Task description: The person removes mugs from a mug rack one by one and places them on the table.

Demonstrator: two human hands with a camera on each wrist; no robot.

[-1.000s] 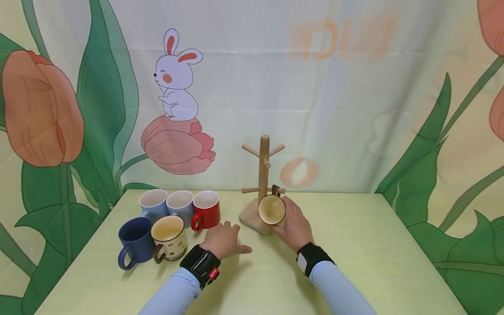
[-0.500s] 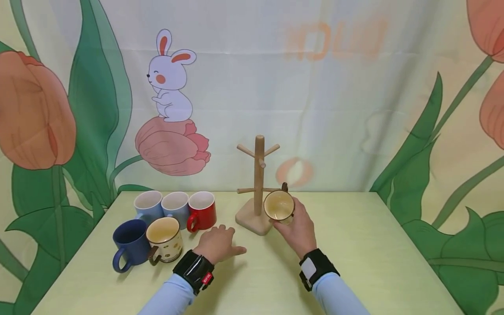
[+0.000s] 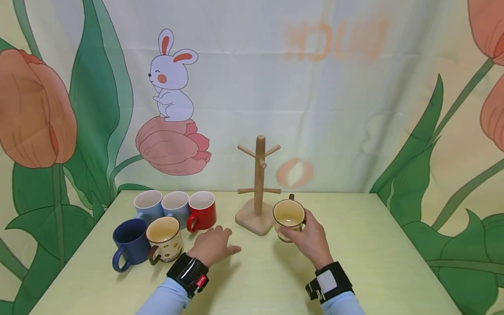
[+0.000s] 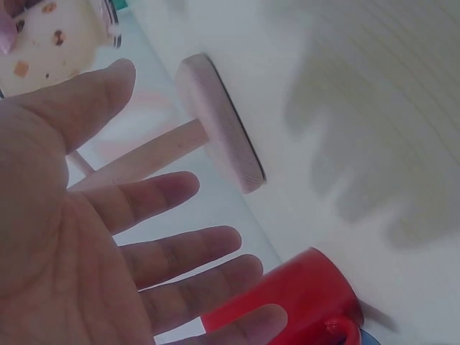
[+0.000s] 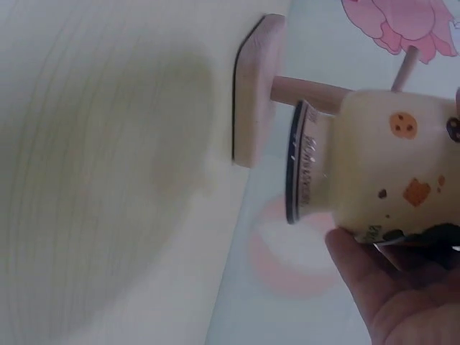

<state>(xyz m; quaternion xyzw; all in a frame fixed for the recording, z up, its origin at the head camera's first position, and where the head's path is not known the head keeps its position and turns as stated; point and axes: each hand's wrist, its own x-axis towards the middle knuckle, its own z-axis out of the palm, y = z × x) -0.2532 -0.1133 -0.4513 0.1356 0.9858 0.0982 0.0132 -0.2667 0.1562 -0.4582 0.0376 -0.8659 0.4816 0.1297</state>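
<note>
My right hand grips a cream mug with a brown rim, its brown handle pointing to the back. In the right wrist view the mug shows cookie-like spots and hangs above the table, apart from the wooden mug rack. That rack stands just left of the mug, and its pegs carry nothing. My left hand hovers over the table with fingers spread, holding nothing. Close to its fingertips stands a red mug, also seen low in the left wrist view.
Left of the left hand stand a second cream mug, a dark blue mug and two light blue mugs, one of them the light blue mug beside the red one. A printed curtain hangs behind the table.
My right hand has drawn the cream mug away from the rack's lower right peg, to the right and toward me. The left hand has shifted slightly left.
</note>
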